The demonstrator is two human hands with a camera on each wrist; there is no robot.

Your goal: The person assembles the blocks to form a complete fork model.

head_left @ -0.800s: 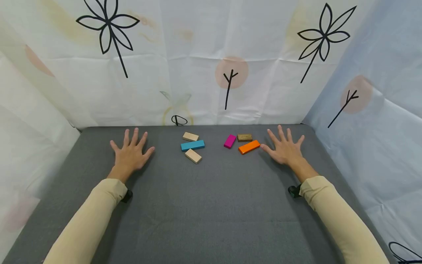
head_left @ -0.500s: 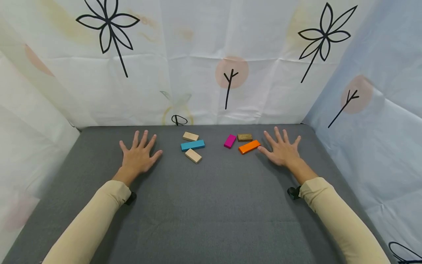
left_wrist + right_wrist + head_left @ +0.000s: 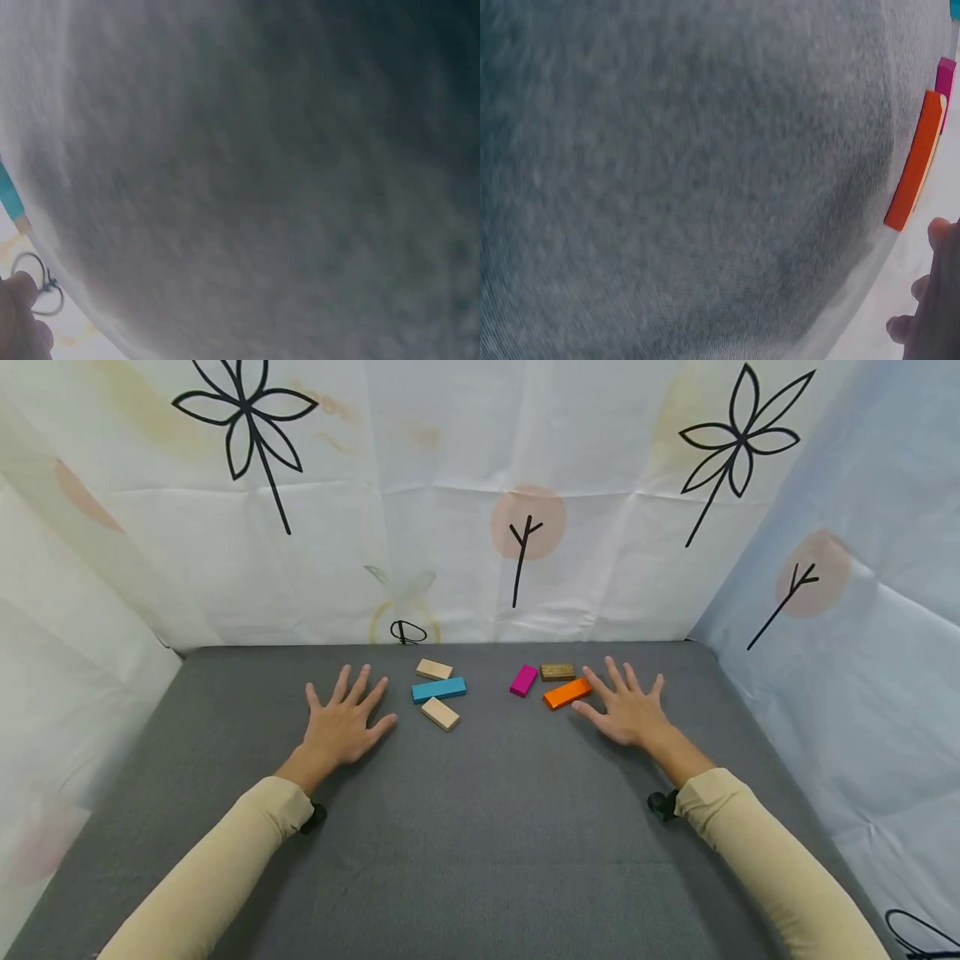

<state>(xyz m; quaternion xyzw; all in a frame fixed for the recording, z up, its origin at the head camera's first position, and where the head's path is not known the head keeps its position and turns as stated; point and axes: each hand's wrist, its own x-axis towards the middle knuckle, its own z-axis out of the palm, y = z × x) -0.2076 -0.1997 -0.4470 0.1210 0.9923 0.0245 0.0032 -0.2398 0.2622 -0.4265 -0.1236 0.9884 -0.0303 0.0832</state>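
In the head view my left hand (image 3: pixel 341 727) is spread flat, fingers apart and holding nothing, left of three blocks. These are a blue block (image 3: pixel 438 690), a plain wooden block (image 3: pixel 434 669) behind it and another plain wooden block (image 3: pixel 440 714) in front. My right hand (image 3: pixel 628 712), also spread and empty-handed, is right beside an orange block (image 3: pixel 567 693), its thumb close to the block's near end. A magenta block (image 3: pixel 523 681) and a brown wood-grained block (image 3: pixel 557 672) lie just left of and behind the orange one. The right wrist view shows the orange block (image 3: pixel 916 161) near the fingers.
A grey cloth-covered table (image 3: pixel 480 827) carries all the blocks near its back edge. Behind it hangs a white printed curtain (image 3: pixel 450 527), with more fabric along the left (image 3: pixel 67 652) and a bluish curtain (image 3: pixel 885 693) on the right.
My left hand has moved right and slightly nearer, toward the blue and plain wooden blocks. My right hand has shifted a little left and nearer. The blocks have stayed in place.
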